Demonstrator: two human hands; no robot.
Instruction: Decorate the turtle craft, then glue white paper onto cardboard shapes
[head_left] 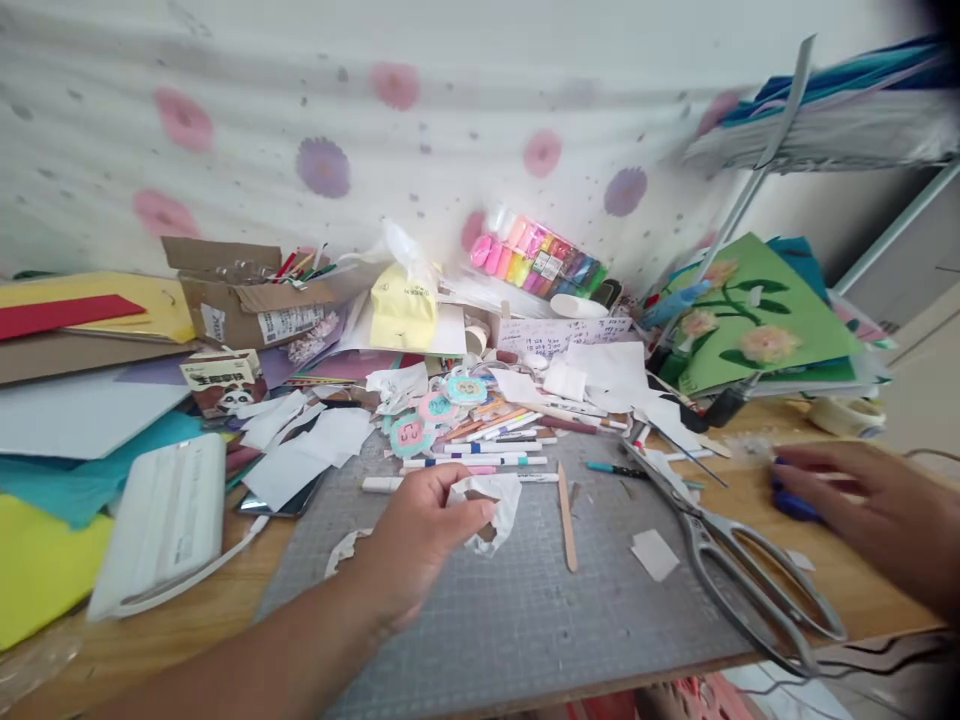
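My left hand [420, 535] is over the grey cutting mat [525, 620], fingers pinched on a white paper scrap [496, 505]. Beyond it lie several marker pens [487, 455] and round paper stickers [439, 410]. A wooden stick [566, 515] lies just right of the scrap. My right hand [870, 510] is blurred at the table's right side, fingers reaching over a small blue object [795, 503] and touching it. Large metal scissors [742, 565] lie on the mat between the two hands.
Coloured paper sheets [67, 480] and a white flat case [161, 525] fill the left. A cardboard box [247, 295], a pack of coloured clay [536, 260], a green flower card [757, 320] and a tape roll [847, 415] sit further back. A shelf [817, 120] stands at the right.
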